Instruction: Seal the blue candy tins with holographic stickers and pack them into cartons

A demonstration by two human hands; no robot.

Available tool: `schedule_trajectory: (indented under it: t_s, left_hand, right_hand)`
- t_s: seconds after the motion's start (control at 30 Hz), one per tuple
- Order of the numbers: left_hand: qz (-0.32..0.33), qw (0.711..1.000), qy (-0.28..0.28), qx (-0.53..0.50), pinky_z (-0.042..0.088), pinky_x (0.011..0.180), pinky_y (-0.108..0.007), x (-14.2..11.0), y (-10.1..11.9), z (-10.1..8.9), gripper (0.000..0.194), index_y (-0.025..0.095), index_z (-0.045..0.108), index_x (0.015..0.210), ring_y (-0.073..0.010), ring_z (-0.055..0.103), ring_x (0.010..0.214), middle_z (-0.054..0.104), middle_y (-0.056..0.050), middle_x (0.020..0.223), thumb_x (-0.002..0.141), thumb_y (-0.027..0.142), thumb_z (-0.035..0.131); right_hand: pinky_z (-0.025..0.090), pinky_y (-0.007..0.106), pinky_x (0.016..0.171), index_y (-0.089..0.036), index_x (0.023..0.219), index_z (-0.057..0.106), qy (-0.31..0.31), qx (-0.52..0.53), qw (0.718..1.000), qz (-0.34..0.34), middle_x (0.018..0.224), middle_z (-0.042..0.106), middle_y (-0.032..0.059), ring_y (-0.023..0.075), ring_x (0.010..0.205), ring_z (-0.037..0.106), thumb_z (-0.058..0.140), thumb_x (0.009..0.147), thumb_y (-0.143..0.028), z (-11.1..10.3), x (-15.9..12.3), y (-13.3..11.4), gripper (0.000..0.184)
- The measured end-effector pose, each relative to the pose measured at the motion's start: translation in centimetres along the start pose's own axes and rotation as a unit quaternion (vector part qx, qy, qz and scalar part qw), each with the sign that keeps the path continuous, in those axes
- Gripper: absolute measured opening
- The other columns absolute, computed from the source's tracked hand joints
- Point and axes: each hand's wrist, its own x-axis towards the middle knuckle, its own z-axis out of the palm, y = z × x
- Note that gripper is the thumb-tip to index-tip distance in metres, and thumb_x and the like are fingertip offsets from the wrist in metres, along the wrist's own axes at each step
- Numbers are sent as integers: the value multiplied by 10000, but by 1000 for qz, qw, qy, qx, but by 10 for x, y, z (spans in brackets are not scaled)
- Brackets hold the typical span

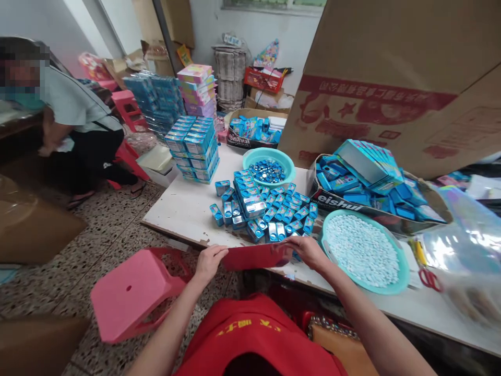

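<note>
My left hand (pixel 210 262) and my right hand (pixel 308 251) are closed on opposite ends of a flat, glossy red panel (pixel 254 257) at the table's front edge. Its exact kind I cannot make out. Just beyond it lie many small blue tins (pixel 279 211) with silvery ends, some in a stacked block (pixel 250 193). To the right of my right hand, a turquoise basin (pixel 403 266) holds many pale blue-white tablets (pixel 362 248). Farther back, another turquoise basin (pixel 289 162) contains small blue and silvery pieces (pixel 267 171).
Blue display boxes (pixel 193 149) are stacked at the table's far left. Two open cartons (pixel 324 201) (pixel 245 141) hold blue packaging. Red-handled scissors (pixel 430 280) lie at right. A pink stool (pixel 135 290) stands left of me; a seated person (pixel 82 107) bends forward beyond it.
</note>
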Motion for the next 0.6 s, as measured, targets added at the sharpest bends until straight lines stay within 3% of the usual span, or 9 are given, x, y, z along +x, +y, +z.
schedule_trajectory:
  t_s: [0.1,0.23,0.3,0.37,0.47,0.5,0.53,0.6]
  left_hand:
    - [-27,999,-38,27,449,838,-289,16,-5,26,271,210,699,824,-179,627,867,719,-19,893,777,368,484]
    - [-57,987,-85,125,446,708,-245,41,-3,48,288,222,661,808,-154,606,730,680,21,742,838,379,422]
    - [-37,978,-89,183,443,683,-248,53,-1,52,293,224,658,828,-153,601,705,674,15,741,868,356,399]
    - [22,967,-59,248,455,722,-282,61,4,50,291,218,665,862,-177,612,765,687,-19,814,889,319,393]
    - [130,945,19,300,459,818,-338,68,28,50,280,196,666,935,-212,605,889,681,-74,923,910,283,401]
    - [156,944,21,290,461,833,-331,70,41,54,276,193,659,962,-204,604,900,678,-75,932,918,283,402]
    - [174,947,3,268,464,840,-310,73,56,61,270,197,650,989,-186,606,902,675,-68,940,925,285,403]
    - [193,953,-85,219,464,853,-269,84,89,86,252,212,624,1049,-157,606,935,669,-48,997,926,298,421]
  right_hand:
    - [398,249,612,-239,815,688,-15,-14,999,34,747,702,8,178,679,631,507,832,-306,-4,1,28,194]
    - [366,240,558,-215,692,643,-36,0,996,78,644,654,12,163,604,577,497,830,-388,-13,9,63,265]
    - [362,245,570,-213,704,628,-43,12,997,69,667,650,20,166,622,571,454,846,-389,-18,16,76,285]
    - [354,251,582,-215,714,606,-42,19,997,57,685,641,25,168,631,561,408,865,-391,-23,24,84,304]
    - [326,256,569,-218,672,545,-31,34,997,60,641,597,20,163,594,520,369,884,-412,-30,34,89,337]
    - [318,257,562,-218,654,522,-30,45,997,63,620,576,15,160,581,504,363,887,-423,-32,36,90,348]
    - [315,257,557,-218,643,503,-32,60,995,66,604,557,10,158,572,491,359,891,-434,-34,38,90,359]
    - [331,256,560,-217,649,493,-36,97,992,71,596,535,0,157,575,487,346,901,-452,-37,40,92,374]
